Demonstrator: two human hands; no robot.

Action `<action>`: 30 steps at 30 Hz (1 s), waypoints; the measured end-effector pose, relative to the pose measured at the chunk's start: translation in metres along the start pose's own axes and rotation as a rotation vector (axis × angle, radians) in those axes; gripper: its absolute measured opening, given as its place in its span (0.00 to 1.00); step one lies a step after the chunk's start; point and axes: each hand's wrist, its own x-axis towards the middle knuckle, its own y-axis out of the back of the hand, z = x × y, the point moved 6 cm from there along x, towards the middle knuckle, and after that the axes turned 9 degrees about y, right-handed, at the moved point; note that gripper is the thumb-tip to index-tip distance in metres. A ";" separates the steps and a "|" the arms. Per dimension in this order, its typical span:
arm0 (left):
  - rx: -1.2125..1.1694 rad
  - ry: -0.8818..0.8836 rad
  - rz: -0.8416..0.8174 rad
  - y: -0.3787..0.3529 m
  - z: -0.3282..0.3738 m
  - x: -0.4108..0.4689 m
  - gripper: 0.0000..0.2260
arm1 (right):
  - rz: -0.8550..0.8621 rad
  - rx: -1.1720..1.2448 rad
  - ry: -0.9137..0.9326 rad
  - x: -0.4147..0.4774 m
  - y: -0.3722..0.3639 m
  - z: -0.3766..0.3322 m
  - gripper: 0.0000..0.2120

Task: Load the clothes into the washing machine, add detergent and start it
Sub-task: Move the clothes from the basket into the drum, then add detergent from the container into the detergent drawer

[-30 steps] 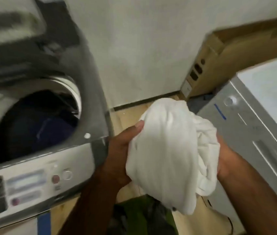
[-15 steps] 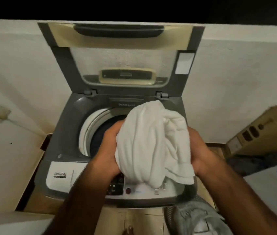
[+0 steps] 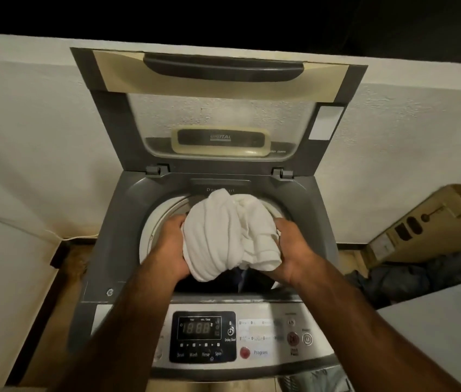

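A grey top-loading washing machine [image 3: 116, 222] stands in front of me with its lid [image 3: 218, 89] raised against the wall. A bundled white garment [image 3: 223, 236] hangs over the drum opening. My left hand [image 3: 171, 244] grips its left side and my right hand [image 3: 294, 250] grips its right side. Dark clothing [image 3: 240, 280] shows in the drum under the bundle. The control panel [image 3: 203, 335] with a digital display and a red Program button [image 3: 244, 352] lies at the front edge.
A cardboard box [image 3: 432, 224] leans against the wall at the right, with dark clothes [image 3: 421, 275] heaped below it. A white appliance top [image 3: 444, 335] fills the lower right corner. Grey fabric [image 3: 314, 380] shows at the bottom edge. A cable [image 3: 25, 230] runs along the left wall.
My view swung from the right onto the machine. Both hands carried the white garment from beside the machine to over the drum, and it now sits lower, at the opening.
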 end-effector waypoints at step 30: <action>-0.232 -0.003 -0.055 -0.063 0.059 0.136 0.18 | 0.061 0.153 0.061 0.160 -0.069 -0.008 0.07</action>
